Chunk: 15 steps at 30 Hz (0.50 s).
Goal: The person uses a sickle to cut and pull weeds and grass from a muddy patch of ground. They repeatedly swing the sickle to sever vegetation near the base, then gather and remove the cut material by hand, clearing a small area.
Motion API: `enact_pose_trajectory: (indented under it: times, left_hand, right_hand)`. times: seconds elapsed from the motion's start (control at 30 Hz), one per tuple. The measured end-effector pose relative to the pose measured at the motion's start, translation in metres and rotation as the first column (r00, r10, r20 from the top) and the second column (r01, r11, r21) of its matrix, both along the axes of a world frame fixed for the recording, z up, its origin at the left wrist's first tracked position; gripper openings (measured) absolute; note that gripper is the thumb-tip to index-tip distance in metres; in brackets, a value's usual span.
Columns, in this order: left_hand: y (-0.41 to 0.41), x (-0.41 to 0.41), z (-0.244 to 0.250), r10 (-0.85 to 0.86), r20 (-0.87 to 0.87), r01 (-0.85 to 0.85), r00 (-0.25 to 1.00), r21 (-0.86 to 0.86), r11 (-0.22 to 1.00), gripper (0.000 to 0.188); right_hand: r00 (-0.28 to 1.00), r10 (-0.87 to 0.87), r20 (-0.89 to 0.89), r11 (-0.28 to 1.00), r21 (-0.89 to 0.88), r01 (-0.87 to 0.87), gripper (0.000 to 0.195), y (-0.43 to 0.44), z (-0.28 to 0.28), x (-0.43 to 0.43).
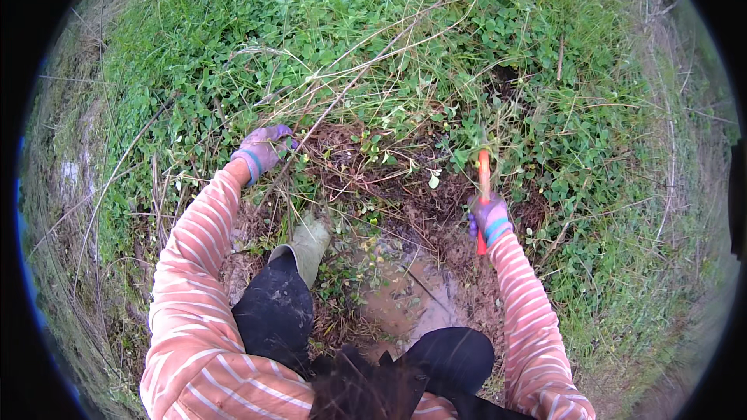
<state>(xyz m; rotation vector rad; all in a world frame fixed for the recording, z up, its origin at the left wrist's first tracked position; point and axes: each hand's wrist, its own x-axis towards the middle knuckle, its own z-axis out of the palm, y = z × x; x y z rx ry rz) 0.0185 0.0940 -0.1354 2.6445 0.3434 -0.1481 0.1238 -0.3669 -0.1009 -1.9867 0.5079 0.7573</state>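
My left hand (265, 149), in a purple-and-grey work glove with a teal cuff, is curled around plant stems at the edge of the green growth. A long dry stalk (344, 90) slants just past its fingers. On the right, my right hand (490, 216) in a matching glove grips the orange handle (484, 172) of a hand tool. The tool's head is blurred and hidden among leaves and grass, so its kind does not show. Between my hands lies a strip of dark, torn soil (391, 186) with roots and loose stems.
Muddy water (408, 303) pools between my legs. A pale rubber boot (309, 242) stands in the mud at left, below my dark trouser knee (277, 303). Dense leafy ground cover (245, 29) spreads ahead, with dry stalks across it. Thin bare branches (125, 157) arch on the left.
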Motion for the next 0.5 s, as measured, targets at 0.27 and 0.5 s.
enact_pose_trajectory:
  times: [0.27,0.5]
  left_hand:
    - [-0.006,-0.007,0.007,0.052,-0.012,-0.052,0.999,-0.002,0.999,0.034]
    - [0.001,0.012,0.057,0.542,0.131,-0.202,0.830,-0.835,0.512,0.045]
  right_hand:
    - [0.999,0.049,0.010,0.997,0.060,-0.049,0.014,-0.015,-0.017,-0.047]
    - [0.971,0.167,0.168,0.976,-0.170,-0.139,0.021,-0.033,-0.017,-0.015]
